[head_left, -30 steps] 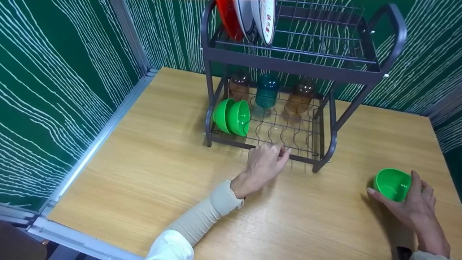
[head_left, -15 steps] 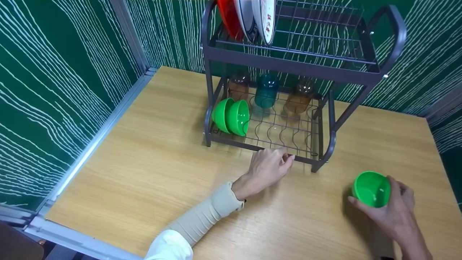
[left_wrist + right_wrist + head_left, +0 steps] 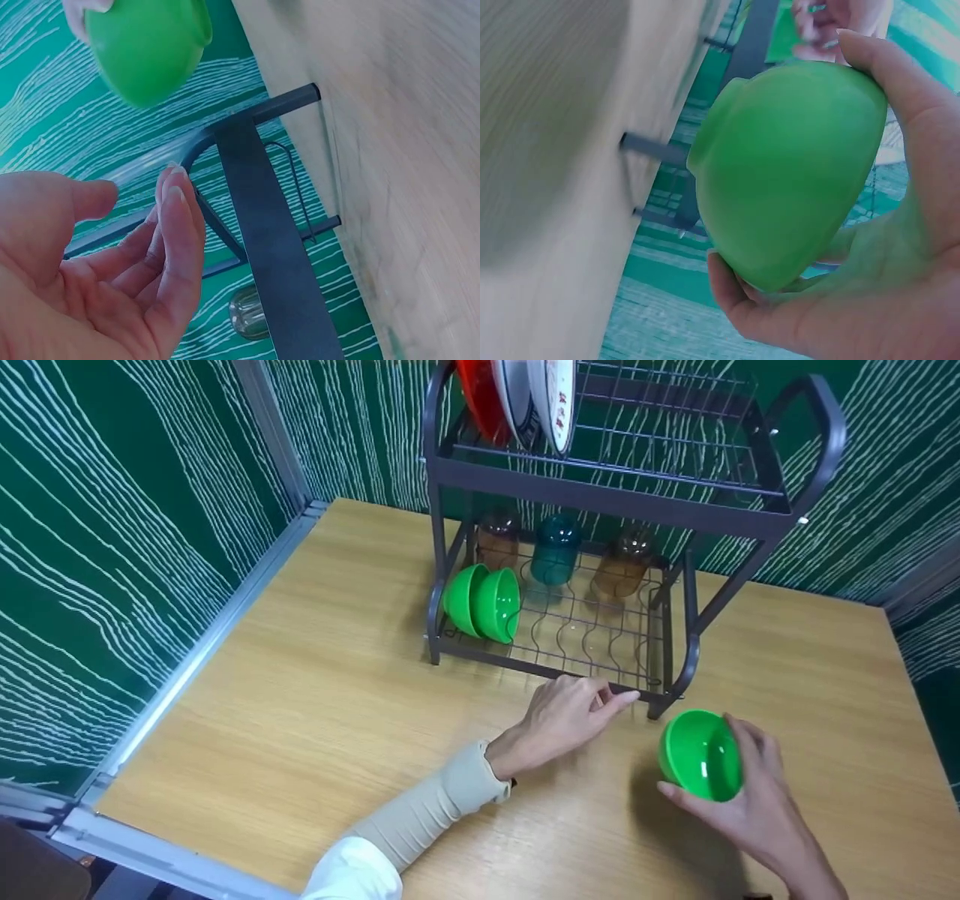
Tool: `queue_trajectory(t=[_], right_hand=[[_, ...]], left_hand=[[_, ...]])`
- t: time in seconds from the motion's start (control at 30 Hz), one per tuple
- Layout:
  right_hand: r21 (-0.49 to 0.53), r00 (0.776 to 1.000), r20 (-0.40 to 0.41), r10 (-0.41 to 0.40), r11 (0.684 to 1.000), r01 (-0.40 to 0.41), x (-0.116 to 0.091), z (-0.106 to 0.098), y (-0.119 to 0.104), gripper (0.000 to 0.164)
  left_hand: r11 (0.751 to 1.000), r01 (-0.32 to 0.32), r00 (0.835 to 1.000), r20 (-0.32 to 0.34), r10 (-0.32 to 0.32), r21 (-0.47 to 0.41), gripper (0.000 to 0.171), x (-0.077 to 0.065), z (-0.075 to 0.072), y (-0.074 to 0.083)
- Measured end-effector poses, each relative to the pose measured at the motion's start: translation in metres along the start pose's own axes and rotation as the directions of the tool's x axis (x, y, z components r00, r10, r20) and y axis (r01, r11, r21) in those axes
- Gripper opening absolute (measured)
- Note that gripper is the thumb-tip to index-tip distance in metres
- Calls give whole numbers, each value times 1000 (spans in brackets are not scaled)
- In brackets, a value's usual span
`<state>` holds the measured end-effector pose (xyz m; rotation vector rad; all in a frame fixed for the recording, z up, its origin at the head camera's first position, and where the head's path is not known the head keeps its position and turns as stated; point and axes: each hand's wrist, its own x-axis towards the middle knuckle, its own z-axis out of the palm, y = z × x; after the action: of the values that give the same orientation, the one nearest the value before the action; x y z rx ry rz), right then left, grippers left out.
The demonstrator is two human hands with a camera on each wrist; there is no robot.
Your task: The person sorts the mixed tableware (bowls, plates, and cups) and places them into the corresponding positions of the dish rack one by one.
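My right hand point(image 3: 750, 802) grips a green bowl point(image 3: 701, 755) by its rim and side, over the table right of the rack's front corner. In the right wrist view the bowl point(image 3: 787, 169) shows its rounded outside between thumb and fingers. My left hand point(image 3: 566, 718) hovers at the front bar of the dark dish rack point(image 3: 611, 502). Its fingers are loosely curled with nothing between them, as the left wrist view shows of the hand point(image 3: 127, 262). Two green bowls point(image 3: 484, 604) stand on edge, nested, at the left of the lower shelf.
Behind on the lower shelf are a teal glass point(image 3: 556, 551) and two brownish glasses, one at left point(image 3: 498, 540) and one at right point(image 3: 624, 562). A red plate point(image 3: 481, 401) and white plates point(image 3: 553, 405) stand upright on the top shelf. Green patterned walls enclose the wooden table point(image 3: 300, 720).
My right hand has carried the green bowl leftward across the table towards the rack. The left hand has shifted slightly right and down along the front bar.
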<state>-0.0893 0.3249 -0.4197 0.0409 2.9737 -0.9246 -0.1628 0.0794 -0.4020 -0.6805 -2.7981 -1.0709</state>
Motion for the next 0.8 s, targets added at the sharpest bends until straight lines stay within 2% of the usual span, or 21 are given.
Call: queue_trajectory(t=[0.13,0.37,0.47,0.53,0.6,0.7,0.8], right_hand=[[2,999,1,-46,999,46,1,4,-14,123],[43,980,-72,-185,981,188,3,7,-30,117],[54,971,-91,-222,972,227,6,8,-36,116],[61,965,-107,-241,967,248,8,8,-40,116],[76,958,-126,-258,960,269,9,9,-43,114],[93,949,-147,-278,952,293,11,10,-47,113],[107,939,-167,-301,941,321,15,12,-51,113]], left_hand=[[1000,15,1000,27,-15,-14,51,0,1,1],[999,-14,997,81,17,-32,59,-2,2,2],[998,-2,990,138,10,-58,60,-2,1,2],[993,13,983,186,9,-120,60,-2,0,2],[980,21,973,230,25,-196,59,-2,-2,2],[944,57,955,294,44,-325,55,-2,-5,2],[913,88,943,328,53,-399,53,-3,-8,2]])
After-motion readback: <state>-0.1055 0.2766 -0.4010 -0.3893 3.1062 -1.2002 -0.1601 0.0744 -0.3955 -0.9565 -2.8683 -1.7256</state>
